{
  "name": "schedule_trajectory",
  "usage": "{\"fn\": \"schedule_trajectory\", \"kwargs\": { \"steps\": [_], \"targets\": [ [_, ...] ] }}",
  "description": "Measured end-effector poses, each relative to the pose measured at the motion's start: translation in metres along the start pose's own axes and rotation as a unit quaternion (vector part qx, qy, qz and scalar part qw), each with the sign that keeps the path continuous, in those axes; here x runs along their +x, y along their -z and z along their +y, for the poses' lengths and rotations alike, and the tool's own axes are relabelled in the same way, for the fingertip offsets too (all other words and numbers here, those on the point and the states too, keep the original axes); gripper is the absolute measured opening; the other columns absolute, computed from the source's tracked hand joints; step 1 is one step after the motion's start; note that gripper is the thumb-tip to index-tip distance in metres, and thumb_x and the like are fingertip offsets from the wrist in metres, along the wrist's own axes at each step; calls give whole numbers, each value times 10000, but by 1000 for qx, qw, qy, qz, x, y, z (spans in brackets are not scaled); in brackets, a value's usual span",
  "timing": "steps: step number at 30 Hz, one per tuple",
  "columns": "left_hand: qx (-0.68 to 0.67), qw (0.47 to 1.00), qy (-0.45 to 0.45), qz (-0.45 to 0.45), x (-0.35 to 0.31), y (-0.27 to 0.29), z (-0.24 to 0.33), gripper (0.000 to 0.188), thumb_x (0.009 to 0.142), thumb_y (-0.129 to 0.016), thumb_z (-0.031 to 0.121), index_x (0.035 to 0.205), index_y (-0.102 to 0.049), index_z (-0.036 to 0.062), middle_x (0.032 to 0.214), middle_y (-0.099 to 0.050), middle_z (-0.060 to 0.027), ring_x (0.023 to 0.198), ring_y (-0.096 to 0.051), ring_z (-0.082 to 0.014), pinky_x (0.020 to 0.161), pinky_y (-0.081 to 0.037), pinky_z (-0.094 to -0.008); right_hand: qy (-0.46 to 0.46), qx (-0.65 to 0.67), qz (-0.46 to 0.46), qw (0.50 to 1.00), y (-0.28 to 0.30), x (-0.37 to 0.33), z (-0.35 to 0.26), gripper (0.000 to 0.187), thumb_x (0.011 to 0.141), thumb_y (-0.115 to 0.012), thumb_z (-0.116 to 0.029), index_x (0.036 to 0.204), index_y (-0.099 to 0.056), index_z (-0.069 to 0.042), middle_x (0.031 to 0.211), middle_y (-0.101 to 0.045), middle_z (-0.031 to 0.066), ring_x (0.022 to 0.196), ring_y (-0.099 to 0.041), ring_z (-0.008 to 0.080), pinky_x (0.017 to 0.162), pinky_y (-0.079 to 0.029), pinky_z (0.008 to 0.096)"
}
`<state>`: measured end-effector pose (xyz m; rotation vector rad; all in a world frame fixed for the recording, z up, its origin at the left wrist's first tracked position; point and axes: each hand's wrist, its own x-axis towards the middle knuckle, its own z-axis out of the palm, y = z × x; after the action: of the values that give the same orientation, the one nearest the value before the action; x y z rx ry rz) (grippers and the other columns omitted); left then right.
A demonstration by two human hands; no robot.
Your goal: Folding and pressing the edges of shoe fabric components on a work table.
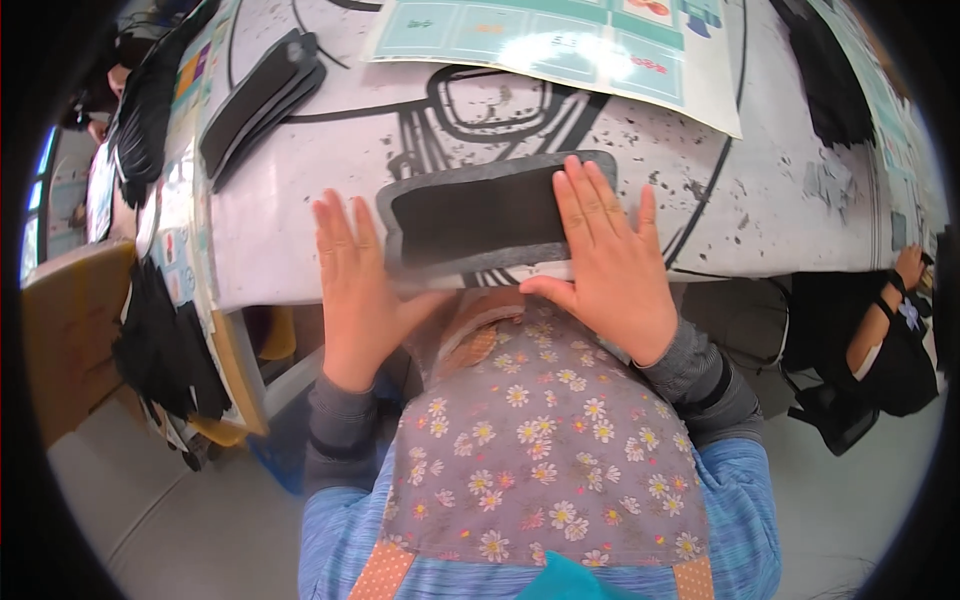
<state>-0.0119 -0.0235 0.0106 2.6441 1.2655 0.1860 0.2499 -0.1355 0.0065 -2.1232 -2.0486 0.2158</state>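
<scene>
A flat, oblong fabric pad [480, 215] lies near the table's front edge, its black middle framed by a grey border. My right hand [620, 270] is open, its fingers lying flat over the pad's right end. At the opposite end my left hand [355, 300] is held open beside the pad, fingers pointing away from me and thumb apart. Whether the left hand touches the grey border is hard to tell. Farther off at the left rests a stack of similar dark grey and black pieces [262, 105].
A glossy printed sheet [560, 50] covers the table's far side. Black fabric bundles [825, 80] lie at the far right, others [150, 120] at the left. Dark cloth [165, 340] hangs near a cardboard box [80, 320]. Another person's arm [875, 325] shows at the right.
</scene>
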Motion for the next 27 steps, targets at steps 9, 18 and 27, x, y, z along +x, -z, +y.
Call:
{"fn": "schedule_trajectory", "kwargs": {
  "steps": [9,18,27],
  "targets": [
    [87,985,-144,32,13,-23,32,1087,767,-811,527,1579,-378,-52,1677,-344,-232,1581,-296,-377,1260,-257,-546,142,58,31,988,7,26,-37,1131,815,-655,-742,1610,-356,6,1691,-337,166,1597,-261,304,1249,-142,658],
    [-23,996,-80,-20,20,-6,40,1043,688,-873,265,1581,-401,7,1642,-411,-198,1532,-386,-359,1231,-355,-487,70,2,-11,998,6,15,-1,1029,888,-641,-683,1611,-359,-8,1693,-349,128,1577,-311,264,1249,-242,570],
    [-8,989,-147,35,-18,-18,27,638,895,-623,148,1507,-516,5,1598,-485,-198,1477,-482,-321,1206,-385,-439,78,-130,-67,986,10,-38,-5,649,983,-586,-212,1573,-421,4,1654,-406,177,1550,-372,285,1229,-246,615]
  ]
}}
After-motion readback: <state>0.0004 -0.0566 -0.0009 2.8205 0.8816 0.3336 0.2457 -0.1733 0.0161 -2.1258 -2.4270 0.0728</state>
